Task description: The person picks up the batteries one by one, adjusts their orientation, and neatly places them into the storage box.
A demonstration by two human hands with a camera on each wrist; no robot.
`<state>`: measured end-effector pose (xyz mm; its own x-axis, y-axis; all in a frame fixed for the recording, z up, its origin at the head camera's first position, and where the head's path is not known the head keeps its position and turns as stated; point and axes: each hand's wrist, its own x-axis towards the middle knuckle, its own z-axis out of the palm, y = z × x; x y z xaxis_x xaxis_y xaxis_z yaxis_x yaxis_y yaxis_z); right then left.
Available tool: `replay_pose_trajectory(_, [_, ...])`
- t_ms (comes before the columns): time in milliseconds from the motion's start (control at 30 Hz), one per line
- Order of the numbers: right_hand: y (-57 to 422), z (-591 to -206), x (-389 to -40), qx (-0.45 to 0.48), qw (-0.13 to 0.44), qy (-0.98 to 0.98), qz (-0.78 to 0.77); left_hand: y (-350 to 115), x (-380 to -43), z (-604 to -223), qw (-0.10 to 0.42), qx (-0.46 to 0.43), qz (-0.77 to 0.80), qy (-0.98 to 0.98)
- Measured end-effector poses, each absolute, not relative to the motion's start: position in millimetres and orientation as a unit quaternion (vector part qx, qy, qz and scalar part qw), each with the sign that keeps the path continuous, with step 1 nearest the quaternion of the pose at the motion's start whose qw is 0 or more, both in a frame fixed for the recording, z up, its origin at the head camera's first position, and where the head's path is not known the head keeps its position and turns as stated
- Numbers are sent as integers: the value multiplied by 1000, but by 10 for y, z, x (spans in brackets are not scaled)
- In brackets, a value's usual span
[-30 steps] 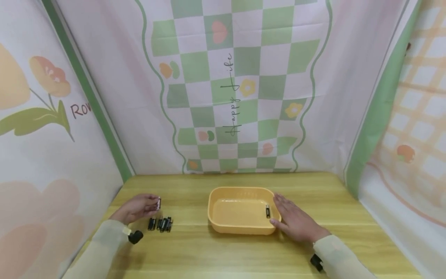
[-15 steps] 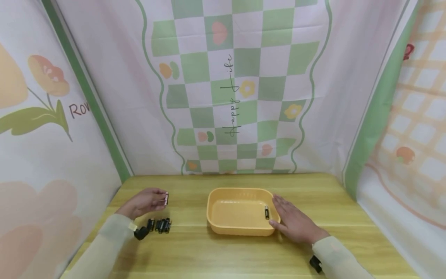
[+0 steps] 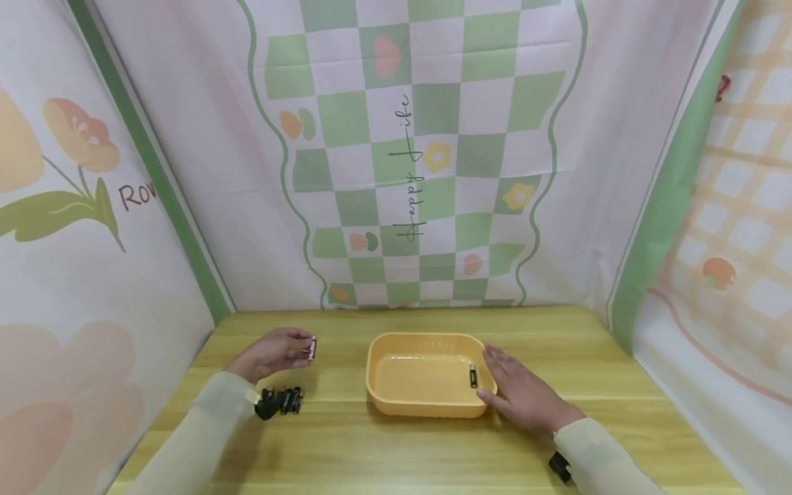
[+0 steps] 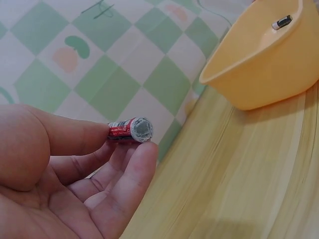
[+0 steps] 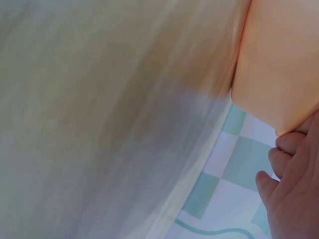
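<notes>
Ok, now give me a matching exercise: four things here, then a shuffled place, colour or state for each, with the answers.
Column one:
1. left hand
2. right hand
3. tray
4. battery cluster

Column two:
A. at the tray's short side
B. lying on the table
C. yellow, one black battery inside
D. pinching a red-labelled battery

Pairs: 1-D, 2-A, 3-C, 4-B

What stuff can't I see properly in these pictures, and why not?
Head view: how many black batteries are on the table; the left wrist camera overlaps them.
Left wrist view: all the writing on the red battery; it's tiny, and the left hand covers part.
Left wrist view: writing on the lone battery in the yellow tray; too small.
Right wrist view: the whole right hand; the picture's right edge cuts it off.
</notes>
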<state>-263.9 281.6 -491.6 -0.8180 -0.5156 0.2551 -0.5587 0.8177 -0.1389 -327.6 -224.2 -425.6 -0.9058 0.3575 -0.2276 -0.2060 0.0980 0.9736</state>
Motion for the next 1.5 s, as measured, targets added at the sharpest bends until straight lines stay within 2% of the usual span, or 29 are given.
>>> replay_pose_trajectory(733, [2821, -4917, -2648, 286, 111, -946, 103, -1783, -3357, -4227, 235, 81, 666, 703])
replay_pose_trajectory(1167, [2829, -4936, -2663, 292, 123, -943, 103, -1534, -3418, -4252, 230, 70, 671, 701])
replay_pose_trajectory(1500, [2822, -4893, -2636, 285, 105, -946, 110, -1299, -3422, -4224, 233, 75, 671, 700])
